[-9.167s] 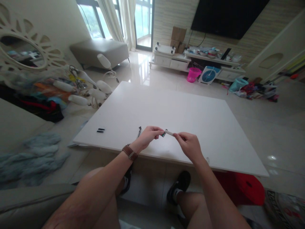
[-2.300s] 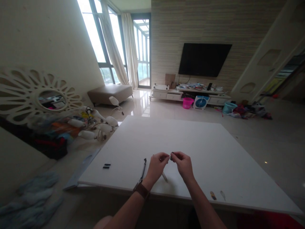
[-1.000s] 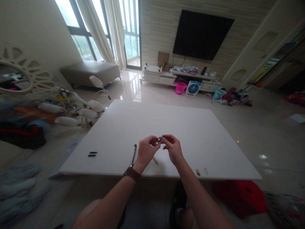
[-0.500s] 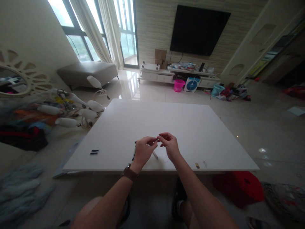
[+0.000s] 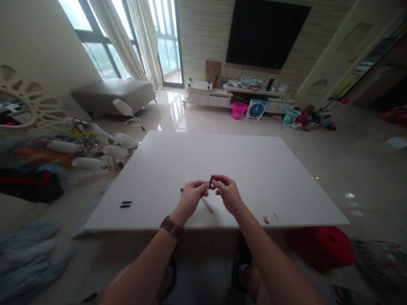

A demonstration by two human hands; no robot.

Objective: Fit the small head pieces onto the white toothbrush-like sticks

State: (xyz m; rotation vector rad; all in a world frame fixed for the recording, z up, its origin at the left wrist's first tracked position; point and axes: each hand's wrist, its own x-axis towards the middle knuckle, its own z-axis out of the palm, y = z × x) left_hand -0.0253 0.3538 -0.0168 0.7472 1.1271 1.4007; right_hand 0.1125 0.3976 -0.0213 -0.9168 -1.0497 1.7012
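Observation:
Above the white table [image 5: 178, 156], my left hand [image 5: 191, 195] and my right hand [image 5: 229, 195] meet with pinched fingertips. Between them is a small black piece [image 5: 211, 181], too small to name, which both hands grip. A pale stick-like thing [image 5: 207, 205] lies on the table beneath my hands, partly hidden by the left one. Another dark object [image 5: 182, 191] shows just past my left hand, mostly covered by it. Two short black strips [image 5: 126, 204] lie side by side at the table's left.
Near the front right edge lie a small yellow-and-dark piece [image 5: 266, 220] and a clear piece [image 5: 276, 218]. A lamp with several white shades [image 5: 116, 151] stands against the table's left side. A red stool [image 5: 321, 250] is below the right front edge.
The black piece between my fingertips has turned more upright and shows more. My left wrist has rolled slightly, uncovering more of the pale stick. The view has shifted a little.

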